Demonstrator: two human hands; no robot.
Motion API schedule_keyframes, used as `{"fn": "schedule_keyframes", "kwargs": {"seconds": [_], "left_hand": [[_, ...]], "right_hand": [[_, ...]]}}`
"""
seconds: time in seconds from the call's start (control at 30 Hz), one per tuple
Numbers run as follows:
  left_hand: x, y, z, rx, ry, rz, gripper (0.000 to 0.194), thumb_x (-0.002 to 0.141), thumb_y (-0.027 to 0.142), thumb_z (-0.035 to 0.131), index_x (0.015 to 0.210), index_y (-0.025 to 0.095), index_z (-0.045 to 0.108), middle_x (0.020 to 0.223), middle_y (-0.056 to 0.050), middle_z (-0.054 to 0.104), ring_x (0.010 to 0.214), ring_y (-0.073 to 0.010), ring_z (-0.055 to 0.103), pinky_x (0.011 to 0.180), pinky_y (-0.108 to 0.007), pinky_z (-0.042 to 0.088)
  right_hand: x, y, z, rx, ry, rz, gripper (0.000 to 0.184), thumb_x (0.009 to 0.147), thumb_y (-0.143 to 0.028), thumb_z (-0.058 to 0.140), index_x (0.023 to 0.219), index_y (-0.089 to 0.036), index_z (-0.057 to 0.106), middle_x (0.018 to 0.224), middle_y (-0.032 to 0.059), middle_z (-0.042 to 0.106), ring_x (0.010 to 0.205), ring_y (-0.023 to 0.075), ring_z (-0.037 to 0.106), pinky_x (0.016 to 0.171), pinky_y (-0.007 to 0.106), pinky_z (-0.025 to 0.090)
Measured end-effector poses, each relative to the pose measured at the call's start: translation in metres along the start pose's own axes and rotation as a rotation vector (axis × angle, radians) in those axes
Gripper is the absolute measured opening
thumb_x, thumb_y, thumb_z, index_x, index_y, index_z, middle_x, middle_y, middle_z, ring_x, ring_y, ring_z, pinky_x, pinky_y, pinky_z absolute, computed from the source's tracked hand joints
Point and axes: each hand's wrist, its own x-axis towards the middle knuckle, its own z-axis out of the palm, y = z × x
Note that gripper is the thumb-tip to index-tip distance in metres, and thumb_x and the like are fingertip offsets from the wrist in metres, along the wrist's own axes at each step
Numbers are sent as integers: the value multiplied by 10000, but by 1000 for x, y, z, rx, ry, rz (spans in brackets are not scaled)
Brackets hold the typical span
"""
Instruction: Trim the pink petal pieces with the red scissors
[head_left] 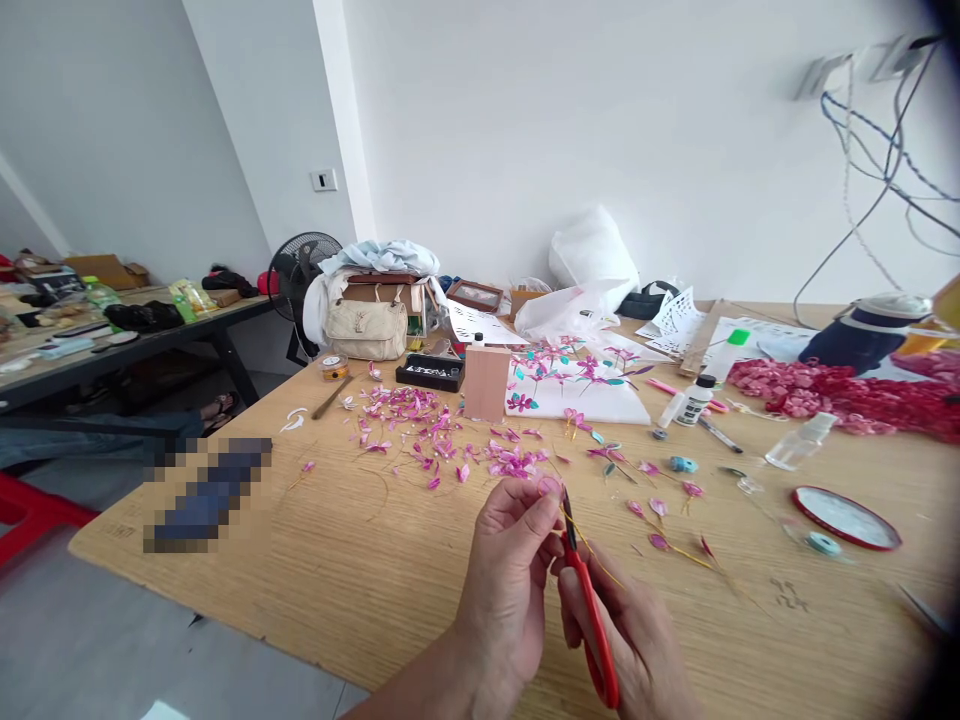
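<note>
My left hand (514,550) pinches a small pink petal (550,486) that has a thin gold wire (592,550) trailing down from it. In my right hand (626,630) is a pair of red-handled scissors (592,630), its dark blades pointing up beside the petal and the wire. The two hands are close together over the front of the wooden table (300,580). Whether the blades touch the wire I cannot tell. Just beyond my hands lie many loose pink petals (517,460). Several wired petals (660,541) rest to the right.
A wooden block (486,383) stands behind the petals, near a black tray (430,372). On the right are a white bottle (696,400), a clear spray bottle (800,442), a red-rimmed round dish (846,517) and pink-red flower strands (825,395). A canvas bag (367,328) and a fan (304,260) stand back left.
</note>
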Motion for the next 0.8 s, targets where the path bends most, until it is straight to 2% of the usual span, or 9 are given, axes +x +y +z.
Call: {"fn": "schedule_keyframes", "kwargs": {"seconds": [0.2, 0.43, 0.63, 0.8], "left_hand": [[-1, 1, 0, 24, 16, 17, 138, 740, 239, 665, 723, 157, 555, 646, 36, 506, 550, -46, 438, 548, -188, 341], [-3, 1, -1, 45, 11, 28, 118, 735, 218, 670, 732, 150, 574, 677, 28, 530, 578, -46, 456, 584, -188, 359], [-3, 3, -1, 55, 17, 19, 107, 736, 213, 669, 732, 145, 587, 698, 22, 542, 602, -49, 470, 612, -193, 378], [-2, 5, -3, 63, 0, 22, 86, 743, 205, 662, 741, 149, 596, 710, 16, 556, 619, -53, 483, 622, -195, 387]], "right_hand": [[0, 1, -4, -2, -73, 13, 359, 879, -489, 402, 672, -209, 490, 480, -34, 473, 416, 127, 439, 412, 223, 347], [-2, 2, -2, 56, -40, 102, 375, 872, -507, 407, 649, -210, 466, 519, -28, 456, 431, 115, 430, 385, 204, 339], [-5, 4, -4, 44, -56, 100, 391, 876, -520, 384, 656, -209, 471, 484, -43, 428, 396, 103, 401, 355, 193, 309], [-4, 3, -7, 81, -103, 120, 405, 866, -545, 378, 675, -204, 481, 476, -50, 413, 390, 108, 406, 375, 206, 328]]}}
